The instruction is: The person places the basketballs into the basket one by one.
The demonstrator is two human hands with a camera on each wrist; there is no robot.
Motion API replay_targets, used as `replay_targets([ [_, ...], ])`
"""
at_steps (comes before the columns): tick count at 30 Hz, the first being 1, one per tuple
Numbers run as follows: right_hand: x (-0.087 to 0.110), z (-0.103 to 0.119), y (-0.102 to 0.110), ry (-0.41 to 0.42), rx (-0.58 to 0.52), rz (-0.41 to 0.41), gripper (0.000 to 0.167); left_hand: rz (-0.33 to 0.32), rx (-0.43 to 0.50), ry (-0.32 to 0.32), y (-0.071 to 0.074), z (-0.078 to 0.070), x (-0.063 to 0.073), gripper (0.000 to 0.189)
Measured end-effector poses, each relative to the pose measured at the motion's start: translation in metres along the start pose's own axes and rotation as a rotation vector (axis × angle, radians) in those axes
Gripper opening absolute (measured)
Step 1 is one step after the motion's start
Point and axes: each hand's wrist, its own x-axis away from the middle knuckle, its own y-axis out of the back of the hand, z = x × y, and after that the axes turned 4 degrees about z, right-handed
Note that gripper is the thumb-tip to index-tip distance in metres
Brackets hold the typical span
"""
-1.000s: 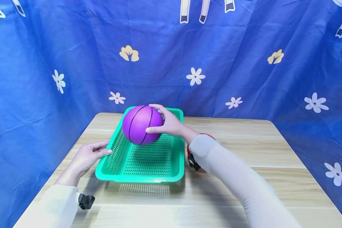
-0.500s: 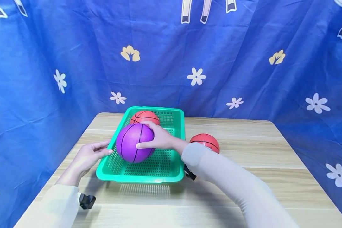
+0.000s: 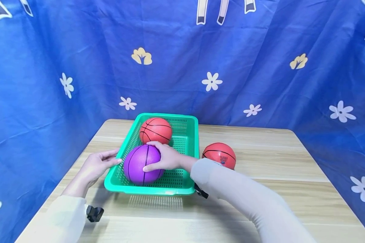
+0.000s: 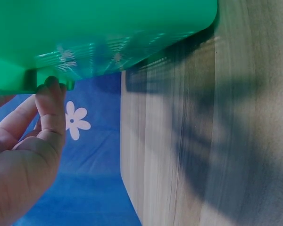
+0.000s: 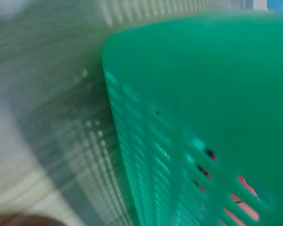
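A purple toy basketball (image 3: pixel 140 168) with black seams sits low in the front left of a green plastic basket (image 3: pixel 196 145). My right hand (image 3: pixel 168 158) grips this ball from its right side, thumb toward me and fingers over the top. At the basket's left rim, my left hand (image 3: pixel 94 166) pinches the edge between thumb and fingers; the left wrist view shows its fingertips (image 4: pixel 51 87) tucked under the rim. Behind the purple ball, a red basketball (image 3: pixel 156 130) lies in the basket's far left. Only the basket's perforated wall (image 5: pixel 188 94) fills the right wrist view; that hand is hidden there.
A second red basketball (image 3: pixel 220 155) lies on the wooden table (image 3: pixel 267 158) just right of the basket, partly covered by my right sleeve (image 3: pixel 231 192). A blue patterned curtain (image 3: pixel 176 67) hangs behind the table and along both sides.
My right hand has brought the purple ball toward me and down into the basket's front, uncovering the red ball behind it and the one on the table. My left hand stays at the rim.
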Motion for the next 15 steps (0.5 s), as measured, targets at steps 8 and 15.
replay_targets([
  [8,0.0016,0.0009,-0.0058,-0.034,-0.005,-0.002,0.091,-0.002,0.015,-0.001,0.0004,0.0,-0.0017,0.061],
  [15,0.0021,-0.0022,-0.0087,-0.044,-0.011,0.005,0.094,0.003,0.019,0.001,0.0005,0.0015,-0.0024,0.061],
])
